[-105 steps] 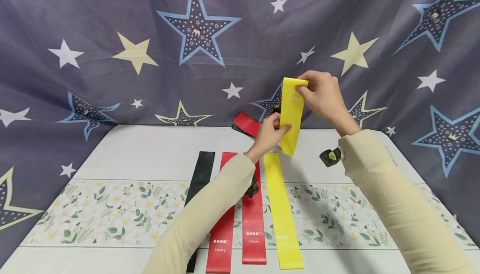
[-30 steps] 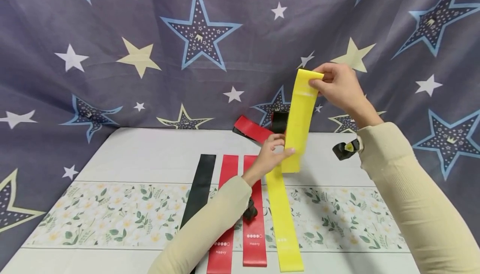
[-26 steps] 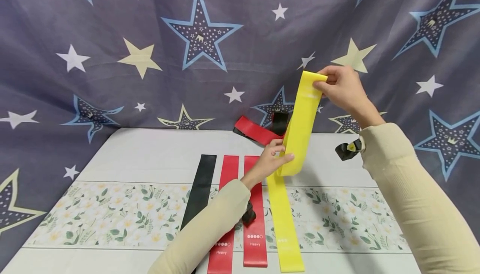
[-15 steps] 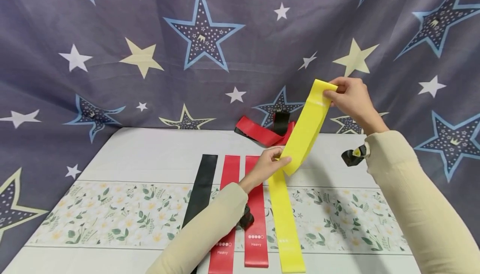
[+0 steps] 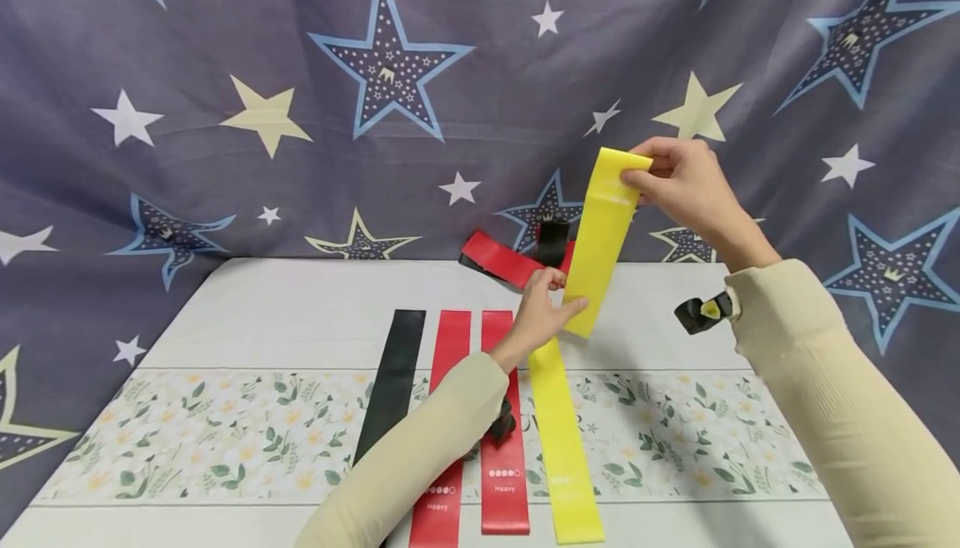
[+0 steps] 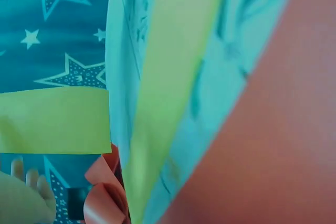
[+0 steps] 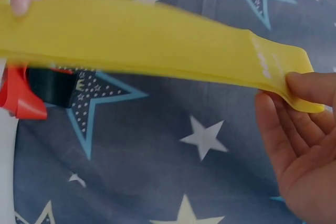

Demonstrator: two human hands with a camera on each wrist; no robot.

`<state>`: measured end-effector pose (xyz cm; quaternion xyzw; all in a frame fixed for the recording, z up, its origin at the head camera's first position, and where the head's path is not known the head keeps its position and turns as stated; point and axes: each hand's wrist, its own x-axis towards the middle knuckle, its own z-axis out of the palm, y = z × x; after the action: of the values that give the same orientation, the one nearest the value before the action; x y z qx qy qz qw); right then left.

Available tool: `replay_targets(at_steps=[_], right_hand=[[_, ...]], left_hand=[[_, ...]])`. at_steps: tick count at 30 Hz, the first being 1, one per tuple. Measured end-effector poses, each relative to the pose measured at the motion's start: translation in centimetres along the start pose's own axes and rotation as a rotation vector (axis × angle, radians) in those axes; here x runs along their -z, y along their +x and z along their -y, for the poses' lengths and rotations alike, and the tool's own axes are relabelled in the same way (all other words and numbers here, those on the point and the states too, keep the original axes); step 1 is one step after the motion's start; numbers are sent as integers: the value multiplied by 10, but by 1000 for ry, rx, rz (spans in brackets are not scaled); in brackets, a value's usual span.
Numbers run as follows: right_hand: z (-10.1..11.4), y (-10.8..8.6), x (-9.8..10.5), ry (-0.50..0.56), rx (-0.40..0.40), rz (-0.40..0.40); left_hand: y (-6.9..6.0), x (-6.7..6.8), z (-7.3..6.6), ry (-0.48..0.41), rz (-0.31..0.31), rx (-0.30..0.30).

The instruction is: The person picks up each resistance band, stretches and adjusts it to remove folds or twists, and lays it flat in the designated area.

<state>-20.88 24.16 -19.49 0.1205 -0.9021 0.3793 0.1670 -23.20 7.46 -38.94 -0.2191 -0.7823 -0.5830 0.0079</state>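
A yellow resistance band (image 5: 604, 223) hangs steeply slanted above the far part of the table. My right hand (image 5: 686, 185) pinches its top end between thumb and fingers. My left hand (image 5: 538, 310) is at its lower part, thumb on the front and curled fingers by the left edge. In the right wrist view the band (image 7: 157, 40) stretches between both hands, with white print near the right thumb. Below the left hand, a second yellow band (image 5: 564, 448) lies flat on the table, its far end behind the held one.
Two red bands (image 5: 504, 481) marked "Heavy" and a black band (image 5: 392, 381) lie lengthwise left of the yellow one, partly under the left sleeve. A crumpled heap of red band (image 5: 504, 260) and black band (image 5: 552, 241) sits at the table's back edge, before a star-patterned cloth (image 5: 480, 98).
Since the earliest frame my right hand has moved right and my left hand has gone lower along the yellow band. Over the last half second both hands rose slightly, and the band hangs more upright.
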Motion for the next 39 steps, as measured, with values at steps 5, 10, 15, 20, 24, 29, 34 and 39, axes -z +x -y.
replay_targets(at_steps=[5, 10, 15, 20, 24, 29, 34, 39], right_hand=[[12, -2, -2, -4, 25, 9], [13, -2, -1, -6, 34, 17], [3, 1, 6, -37, 3, 1], [-15, 2, 18, -38, -36, -47], [-30, -1, 27, -27, -74, -68], [-50, -9, 32, -1, -141, -73], [-71, -23, 30, 42, -218, -77], [-92, -43, 23, 138, -321, -80]], left_hand=[[5, 1, -3, -38, -49, -10], [6, 5, -2, -131, 78, -10], [0, 10, 1, -190, 205, 72], [-4, 17, 8, -197, 299, 119], [-6, 24, 15, -156, 358, 135], [-9, 38, 21, -118, 392, 156], [-8, 54, 25, -106, 379, 238], [-5, 66, 26, -120, 388, 325]])
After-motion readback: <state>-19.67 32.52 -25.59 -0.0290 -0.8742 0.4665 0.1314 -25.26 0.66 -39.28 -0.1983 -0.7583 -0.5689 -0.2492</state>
